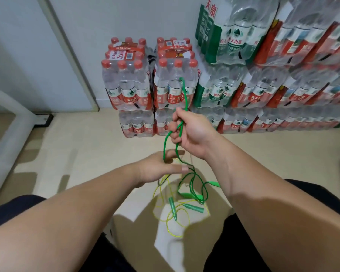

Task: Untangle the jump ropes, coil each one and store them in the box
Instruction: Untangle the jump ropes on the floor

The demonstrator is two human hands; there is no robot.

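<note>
My right hand (pixel 188 132) grips a doubled loop of the green jump rope (pixel 183 95) and holds it raised, the loop sticking up above my fist. The green strands run down past my left hand (pixel 161 168), whose fingers are stretched out flat beside them. Below, the rest of the green rope with its green handles (pixel 192 208) lies tangled with a thin yellow rope (pixel 173 226) over the cardboard box (pixel 137 209) between my knees.
Shrink-wrapped packs of water bottles (pixel 151 85) are stacked against the wall ahead and to the right. A white door frame (pixel 73 61) stands at the left, and a white tube frame (pixel 6 134) sits at the far left. The floor is beige tile.
</note>
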